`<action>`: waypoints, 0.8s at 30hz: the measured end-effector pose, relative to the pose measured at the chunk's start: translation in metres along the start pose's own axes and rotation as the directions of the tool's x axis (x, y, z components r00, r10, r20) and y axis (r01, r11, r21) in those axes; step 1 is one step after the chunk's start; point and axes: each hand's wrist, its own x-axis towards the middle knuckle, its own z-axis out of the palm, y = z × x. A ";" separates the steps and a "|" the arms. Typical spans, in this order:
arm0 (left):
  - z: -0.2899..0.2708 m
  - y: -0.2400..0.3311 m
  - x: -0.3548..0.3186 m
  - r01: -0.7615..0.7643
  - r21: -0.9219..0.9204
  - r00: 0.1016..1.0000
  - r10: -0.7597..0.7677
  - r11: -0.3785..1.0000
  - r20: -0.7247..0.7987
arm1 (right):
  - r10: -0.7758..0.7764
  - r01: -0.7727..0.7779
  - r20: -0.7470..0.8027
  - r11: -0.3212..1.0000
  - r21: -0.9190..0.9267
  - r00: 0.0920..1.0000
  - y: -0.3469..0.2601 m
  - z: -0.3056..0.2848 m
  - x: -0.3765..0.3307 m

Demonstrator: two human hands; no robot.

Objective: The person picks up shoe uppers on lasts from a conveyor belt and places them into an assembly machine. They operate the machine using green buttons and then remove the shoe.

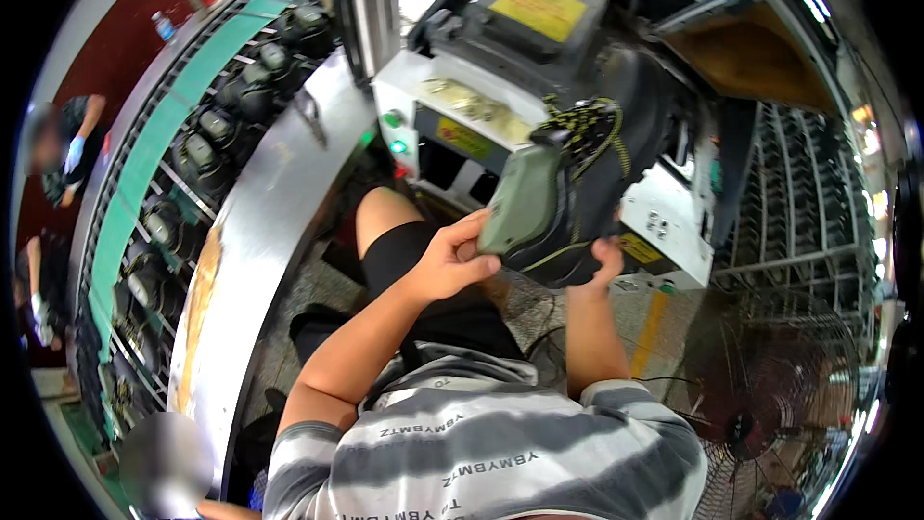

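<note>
In front of my body I hold a black shoe [602, 197] with yellow-flecked black laces [587, 130], in front of a machine [404, 96]. My left hand [462, 255] is closed on the near end of a smooth grey-green part [523, 197] along the shoe's left side. Whether that part is fixed to the shoe I cannot tell. My right hand [602, 265] grips the shoe's near end from the right, its thumb showing and the other fingers mostly hidden behind it.
Several dark shoes [202, 149] lie along a curved conveyor with a green strip [144, 173] at left. A metal bench [279, 183] borders it. At right stand a slatted rack [799, 202] and a floor fan [741, 424]. Co-workers [72, 144] are at far left; another person [168, 467] is lower left.
</note>
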 end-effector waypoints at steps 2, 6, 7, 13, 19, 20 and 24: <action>-0.005 -0.053 0.023 0.112 0.013 0.991 -0.110 0.994 -0.079 | -0.156 0.146 -0.037 0.968 -0.206 0.987 -0.049 -0.041 0.035; -0.071 -0.165 0.015 0.300 0.837 0.953 -0.185 0.457 -0.240 | -0.427 0.245 -0.048 0.604 -0.759 0.903 -0.149 -0.084 0.114; -0.078 -0.173 0.020 0.321 0.684 0.947 -0.205 0.655 -0.248 | -0.450 0.172 -0.055 0.448 -0.877 0.891 -0.173 -0.105 0.138; -0.090 -0.175 0.026 0.420 0.497 0.895 -0.255 0.759 -0.367 | -0.496 -0.191 -0.104 -0.129 -0.973 0.862 -0.219 -0.126 0.272; -0.090 -0.166 0.031 0.463 0.443 0.870 -0.297 0.768 -0.394 | -0.270 -0.448 -0.358 -0.516 -0.730 0.894 -0.171 -0.164 0.316; -0.090 -0.166 0.030 0.464 0.436 0.868 -0.300 0.771 -0.395 | -0.286 -0.518 -0.432 -0.487 -0.704 0.855 -0.166 -0.166 0.313; -0.094 -0.160 0.024 0.437 0.449 0.880 -0.269 0.779 -0.391 | -0.239 -0.477 -0.413 -0.471 -0.742 0.879 -0.170 -0.166 0.308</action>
